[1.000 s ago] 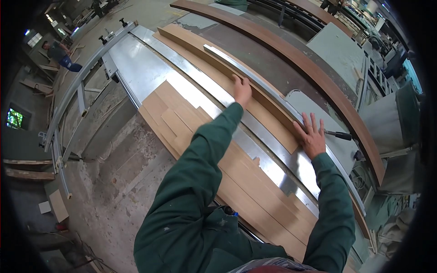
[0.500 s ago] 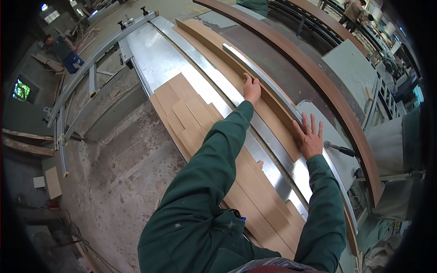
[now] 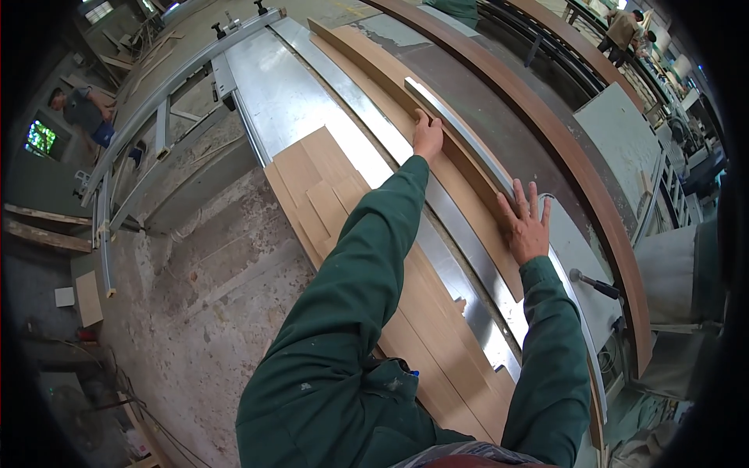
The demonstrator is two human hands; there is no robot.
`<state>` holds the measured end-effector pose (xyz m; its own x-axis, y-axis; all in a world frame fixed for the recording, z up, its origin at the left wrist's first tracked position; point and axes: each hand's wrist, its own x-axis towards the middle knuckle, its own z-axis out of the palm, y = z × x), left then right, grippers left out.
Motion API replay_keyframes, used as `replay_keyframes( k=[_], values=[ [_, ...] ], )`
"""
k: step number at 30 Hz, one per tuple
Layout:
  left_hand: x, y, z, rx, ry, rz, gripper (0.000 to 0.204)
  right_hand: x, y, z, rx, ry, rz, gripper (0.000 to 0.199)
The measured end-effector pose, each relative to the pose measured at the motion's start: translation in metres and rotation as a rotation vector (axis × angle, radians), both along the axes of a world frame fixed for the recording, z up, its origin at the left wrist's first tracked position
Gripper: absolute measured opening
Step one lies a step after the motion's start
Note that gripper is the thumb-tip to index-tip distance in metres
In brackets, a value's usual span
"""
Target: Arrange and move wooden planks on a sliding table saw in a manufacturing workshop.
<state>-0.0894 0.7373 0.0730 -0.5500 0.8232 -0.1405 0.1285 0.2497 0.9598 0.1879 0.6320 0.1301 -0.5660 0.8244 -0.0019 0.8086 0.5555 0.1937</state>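
Note:
A long light-brown wooden board (image 3: pixel 373 87) lies along the metal bed of a large saw-like machine, with a raised wooden strip (image 3: pixel 470 170) running along its right side. My left hand (image 3: pixel 427 139) is at that strip, its fingers bent over the wood and holding it. Nearer to me, my right hand (image 3: pixel 529 232) rests with spread fingers by the near end of the strip and the grey metal fence (image 3: pixel 459 129). The right palm's contact is hidden. Beneath my left forearm, several flat wooden boards (image 3: pixel 437 351) are laid in a stack.
A black-handled lever (image 3: pixel 597 282) stands right of my right hand. Beyond the fence runs a long curved-looking brown rail (image 3: pixel 546 101). A metal frame (image 3: pixel 162 129) extends left over the concrete floor (image 3: pixel 195 312). One person (image 3: pixel 86 117) is at the left, others at the far right.
The view has turned slightly. My left hand has shifted a little farther along the strip, while the right stays spread near the fence. The person at the left has changed position.

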Motion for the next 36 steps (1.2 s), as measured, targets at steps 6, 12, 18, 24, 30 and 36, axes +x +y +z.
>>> replay_keyframes(
  k=[6, 12, 18, 24, 30, 36],
  values=[
    [-0.021, 0.012, 0.003, -0.004, -0.016, -0.036, 0.070, -0.021, 0.016, -0.005, 0.033, -0.041, 0.000, 0.075],
    [-0.047, 0.027, -0.003, 0.043, -0.017, -0.002, 0.070, -0.047, 0.030, -0.007, 0.097, -0.004, 0.048, 0.072],
    [-0.025, 0.021, -0.003, 0.086, -0.125, 0.042, 0.068, -0.055, 0.033, -0.003, 0.082, -0.030, 0.029, 0.071],
    [0.084, -0.037, -0.005, 0.068, -0.080, -0.082, 0.071, -0.046, 0.035, -0.009, 0.097, -0.067, 0.016, 0.064],
    [0.067, -0.034, -0.007, 0.113, -0.128, -0.041, 0.070, -0.017, 0.016, -0.023, 0.173, 0.069, 0.065, 0.061],
    [0.047, -0.018, -0.011, 0.082, -0.057, -0.032, 0.070, 0.167, -0.092, -0.013, 0.140, 0.096, 0.015, 0.078]
  ],
)
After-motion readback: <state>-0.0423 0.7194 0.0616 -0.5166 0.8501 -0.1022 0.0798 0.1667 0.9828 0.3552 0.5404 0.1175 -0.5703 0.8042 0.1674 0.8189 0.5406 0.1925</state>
